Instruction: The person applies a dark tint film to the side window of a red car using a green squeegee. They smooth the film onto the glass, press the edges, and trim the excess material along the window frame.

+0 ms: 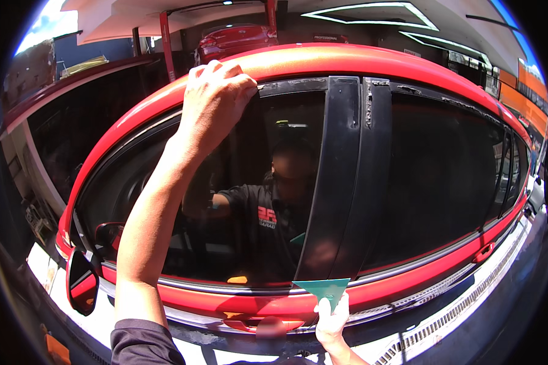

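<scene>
Holding the left hand [216,100] high at the edge of the red roof [347,58], bunching its fingers mostly closed and resting its thumb beside the black front frame strip [292,87] just to its right; hiding any pinched scrap from view, so not letting on whether actually gripping. Gripping a green squeegee [326,288] in the right hand [333,320], closing thumb and fingers around its narrow end and pointing the wide edge away, near the foot of the black door pillar [332,176]; not showing clearly whether touching. Showing ragged grey residue [368,103] at the pillar's top, right of the left hand and well above the right, and more along the rear frame strip [463,102], farther right. Apparently being only partly done: baring most of the pillar above the right hand, leaving rough patches along the upper edges. Reflecting a person in the front window [256,182], below the left hand.
</scene>
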Tool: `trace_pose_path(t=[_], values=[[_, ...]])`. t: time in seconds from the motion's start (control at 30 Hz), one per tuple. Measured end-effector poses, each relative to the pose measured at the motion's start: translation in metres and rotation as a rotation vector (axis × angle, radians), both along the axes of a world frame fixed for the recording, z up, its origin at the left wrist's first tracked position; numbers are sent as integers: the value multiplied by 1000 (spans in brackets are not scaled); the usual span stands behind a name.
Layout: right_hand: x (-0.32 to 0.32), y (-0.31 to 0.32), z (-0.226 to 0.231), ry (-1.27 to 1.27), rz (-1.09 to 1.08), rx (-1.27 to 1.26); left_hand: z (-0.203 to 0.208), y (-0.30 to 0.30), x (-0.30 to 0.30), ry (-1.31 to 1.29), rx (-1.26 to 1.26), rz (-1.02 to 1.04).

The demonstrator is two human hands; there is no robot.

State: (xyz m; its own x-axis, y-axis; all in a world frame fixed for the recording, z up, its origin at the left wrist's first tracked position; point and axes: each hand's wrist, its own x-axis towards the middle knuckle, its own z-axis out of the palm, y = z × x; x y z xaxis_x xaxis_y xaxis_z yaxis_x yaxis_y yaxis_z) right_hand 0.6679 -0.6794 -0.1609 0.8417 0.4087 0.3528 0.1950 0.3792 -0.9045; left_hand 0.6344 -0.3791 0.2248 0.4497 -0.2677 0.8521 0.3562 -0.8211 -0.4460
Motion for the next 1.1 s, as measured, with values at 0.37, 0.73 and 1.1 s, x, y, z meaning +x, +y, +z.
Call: trace_pose_path(t=[0.37,0.73,1.1], values=[[28,4,20,-66,121,-53,-12,-13,19,-11,292,414],[43,-5,15,3,353,-165,-17,1,-14,-55,-102,41],[29,-6,33,2,447,-331,-5,-20,5,80,280,406]])
